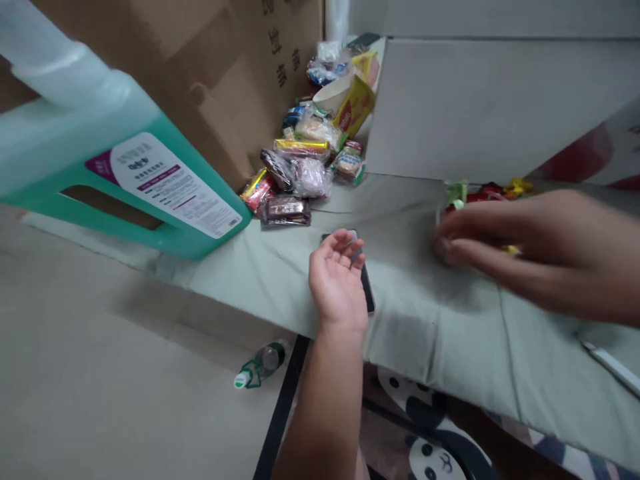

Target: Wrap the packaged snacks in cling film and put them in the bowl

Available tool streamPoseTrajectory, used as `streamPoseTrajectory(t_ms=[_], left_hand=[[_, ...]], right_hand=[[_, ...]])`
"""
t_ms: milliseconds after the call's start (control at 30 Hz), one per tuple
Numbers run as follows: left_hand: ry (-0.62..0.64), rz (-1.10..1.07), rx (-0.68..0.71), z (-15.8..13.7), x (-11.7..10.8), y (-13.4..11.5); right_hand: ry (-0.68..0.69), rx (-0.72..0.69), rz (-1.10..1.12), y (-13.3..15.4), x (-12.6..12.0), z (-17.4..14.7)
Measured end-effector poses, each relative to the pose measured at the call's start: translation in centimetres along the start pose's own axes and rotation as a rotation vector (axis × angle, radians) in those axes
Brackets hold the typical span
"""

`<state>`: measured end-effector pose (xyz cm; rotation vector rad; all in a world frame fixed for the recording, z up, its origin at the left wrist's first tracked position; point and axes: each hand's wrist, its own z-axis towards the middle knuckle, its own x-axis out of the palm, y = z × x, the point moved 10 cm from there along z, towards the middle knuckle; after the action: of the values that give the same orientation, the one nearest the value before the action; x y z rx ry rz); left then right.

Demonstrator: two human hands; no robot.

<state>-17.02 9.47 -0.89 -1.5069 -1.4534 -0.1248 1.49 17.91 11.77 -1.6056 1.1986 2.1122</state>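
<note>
My left hand [340, 283] lies palm up with its fingers loosely curled and apart, and nothing shows in the palm. Under and beside it is a dark phone [369, 293], partly hidden by the hand. My right hand [520, 250] is blurred over the cloth-covered surface, thumb and fingertips drawn together; what they pinch, if anything, cannot be made out. Just behind it lie a green-and-clear wrapper [456, 192], a red wrapped piece [490, 191] and a yellow one [519, 187], partly covered by the hand.
Several wrapped snacks [310, 177] are heaped around a white bowl [330, 95] against a cardboard box [210, 67]. A large jug of green liquid [190, 160] stands left. A white pen-like stick [613, 363] lies at right. On the floor lies a plastic bottle [267, 360].
</note>
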Motion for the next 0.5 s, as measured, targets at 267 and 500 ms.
streamPoseTrajectory(t_ms=[267,500], left_hand=[[-0.096,-0.055,-0.01,0.9,-2.2,-3.0],[-0.063,-0.027,-0.063,1.1,-2.2,-2.3]], right_hand=[[-0.079,0.033,-0.122,5.2,13.5,20.7],[-0.001,-0.06,-0.268,4.1,16.4,23.2]])
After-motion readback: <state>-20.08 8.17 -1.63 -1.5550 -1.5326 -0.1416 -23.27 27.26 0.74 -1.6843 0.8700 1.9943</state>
